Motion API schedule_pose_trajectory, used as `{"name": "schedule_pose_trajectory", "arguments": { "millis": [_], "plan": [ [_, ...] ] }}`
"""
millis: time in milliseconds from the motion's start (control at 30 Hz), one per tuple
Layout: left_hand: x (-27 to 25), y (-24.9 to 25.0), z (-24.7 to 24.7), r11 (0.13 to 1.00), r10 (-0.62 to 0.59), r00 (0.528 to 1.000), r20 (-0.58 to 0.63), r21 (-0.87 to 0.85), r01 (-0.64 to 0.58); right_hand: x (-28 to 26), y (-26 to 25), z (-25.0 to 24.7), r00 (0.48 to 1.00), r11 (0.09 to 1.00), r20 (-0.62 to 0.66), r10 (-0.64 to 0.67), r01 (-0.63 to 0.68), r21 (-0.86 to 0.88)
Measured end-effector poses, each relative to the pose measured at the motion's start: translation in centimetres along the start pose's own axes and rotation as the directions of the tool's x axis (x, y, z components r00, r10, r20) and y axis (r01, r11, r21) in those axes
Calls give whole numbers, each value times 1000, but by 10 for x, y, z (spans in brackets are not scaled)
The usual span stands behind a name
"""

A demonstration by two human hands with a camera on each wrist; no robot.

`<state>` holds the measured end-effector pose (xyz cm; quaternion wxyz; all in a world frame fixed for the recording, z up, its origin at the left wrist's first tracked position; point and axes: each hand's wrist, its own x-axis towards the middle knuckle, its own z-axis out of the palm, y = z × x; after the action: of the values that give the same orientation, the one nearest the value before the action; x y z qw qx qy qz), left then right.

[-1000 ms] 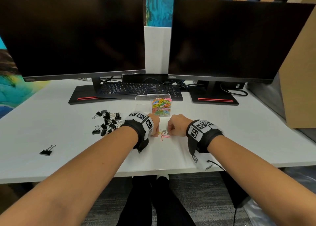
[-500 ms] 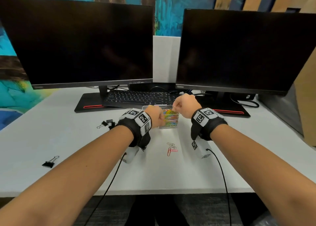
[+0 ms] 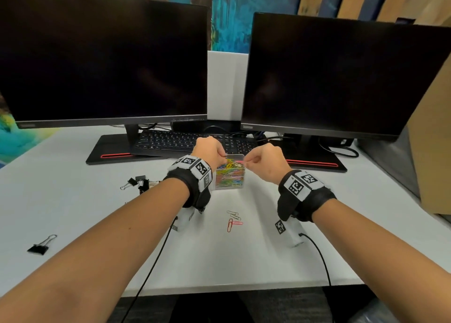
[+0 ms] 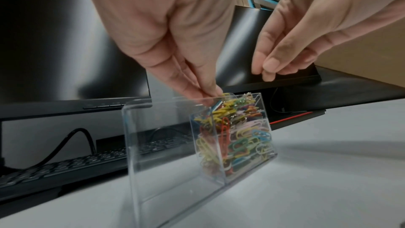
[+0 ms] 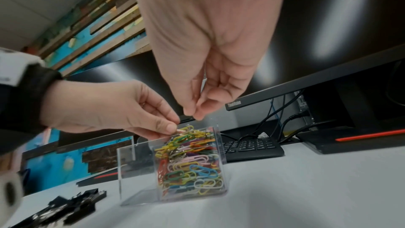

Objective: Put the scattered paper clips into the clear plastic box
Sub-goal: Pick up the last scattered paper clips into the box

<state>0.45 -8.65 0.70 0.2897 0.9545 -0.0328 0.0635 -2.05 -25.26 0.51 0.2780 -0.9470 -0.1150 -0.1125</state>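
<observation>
A clear plastic box (image 3: pixel 229 187) (image 4: pixel 166 145) (image 5: pixel 136 171) stands on the white desk, one compartment heaped with coloured paper clips (image 5: pixel 188 160). My left hand (image 3: pixel 223 157) (image 4: pixel 210 93) (image 5: pixel 173 127) reaches over the box's top and pinches a pale paper clip (image 5: pixel 180 130) just above the heap. My right hand (image 3: pixel 245 162) (image 4: pixel 263 72) (image 5: pixel 192 116) hovers over the right rim with thumb and fingertips pressed together; no clip shows between them. Several loose clips (image 3: pixel 234 219) lie on the desk nearer to me.
A pile of black binder clips (image 3: pixel 139 183) lies left of the box and a single one (image 3: pixel 40 245) sits far left. Behind the box are a keyboard (image 3: pixel 185 143) and two monitors on stands (image 3: pixel 317 161). Wrist-camera cables (image 3: pixel 151 269) trail over the desk's front edge.
Both hands rose from the loose clips on the desk and moved forward to the top of the box. The head view has tilted so the box sits lower in it.
</observation>
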Motion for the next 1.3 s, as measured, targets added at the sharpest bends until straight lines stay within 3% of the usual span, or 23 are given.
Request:
{"name": "schedule_pose_trajectory", "arguments": {
  "millis": [200, 300, 433, 567, 733, 933, 1033, 1200, 1300],
  "plan": [
    [-2, -6, 3, 997, 64, 997, -38, -52, -66, -24, -9, 1, 976, 996, 199, -83, 86, -5],
    [-10, -5, -2, 991, 116, 988, -103, -60, -122, -33, -13, 9, 904, 989, 417, -89, 130, -71],
    [-25, -4, -5, 988, 153, 986, -60, -17, -154, -44, -24, 25, 795, 959, 606, -19, 186, -215],
    [-39, -9, -5, 991, 135, 990, -52, 22, -134, -47, -28, 39, 804, 942, 593, 41, 167, -291],
    [-54, -20, 1, 989, 137, 991, 11, 55, -137, -50, -25, 37, 839, 960, 543, 13, 141, -242],
    [-69, -24, 10, 986, 115, 990, 78, 114, -123, -50, -23, 37, 843, 981, 536, 46, 63, -182],
    [-75, -24, 14, 977, 116, 981, 153, 163, -141, -51, -21, 37, 845, 988, 532, 59, 27, -152],
    [-89, -20, 22, 948, 99, 935, 341, 252, -193, -53, -18, 38, 848, 961, 525, 70, 84, -263],
    [-93, -14, 28, 939, 99, 916, 389, 268, -216, -55, -15, 35, 836, 953, 544, 73, 102, -284]
  ]
}}
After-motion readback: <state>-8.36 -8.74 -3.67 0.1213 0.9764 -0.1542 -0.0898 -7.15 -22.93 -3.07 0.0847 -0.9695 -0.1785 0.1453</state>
